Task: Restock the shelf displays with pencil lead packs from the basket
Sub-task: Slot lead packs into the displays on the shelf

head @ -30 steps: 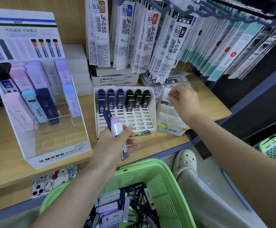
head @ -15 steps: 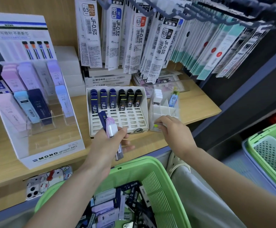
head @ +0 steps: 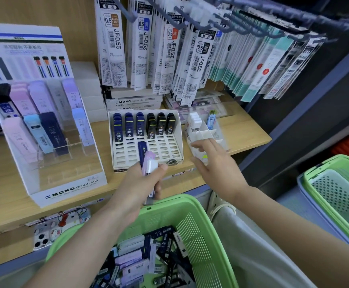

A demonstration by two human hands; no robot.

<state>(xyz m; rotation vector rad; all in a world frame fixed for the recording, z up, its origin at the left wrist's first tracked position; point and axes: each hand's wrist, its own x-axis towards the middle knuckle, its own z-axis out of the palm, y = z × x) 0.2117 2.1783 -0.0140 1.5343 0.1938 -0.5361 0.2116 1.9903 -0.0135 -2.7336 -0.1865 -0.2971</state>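
Gripping lead packs [head: 148, 164] | left hand [head: 136, 189] | long axes near-upright, tops toward shelf [head: 250, 133]

At lower left, the front lip of the white cardboard tiered display [head: 73, 189] reads "MONO graph MG". Inside it, three packs each carry "0.5 HB": a lilac pencil lead pack [head: 73, 100] at its upper right, a dark navy pencil lead pack [head: 52, 132] in the lower row and a black-and-blue pencil lead pack [head: 7, 107] at its left edge. At top centre, the hanging white refill packets [head: 113, 48] show a boxed "0.5" and "JF-0.5" running down their length. Just below them, the stacked flat white boxes [head: 134, 101] read "MONO graph lite" and "REFILL". Smaller print elsewhere is too blurred to read.
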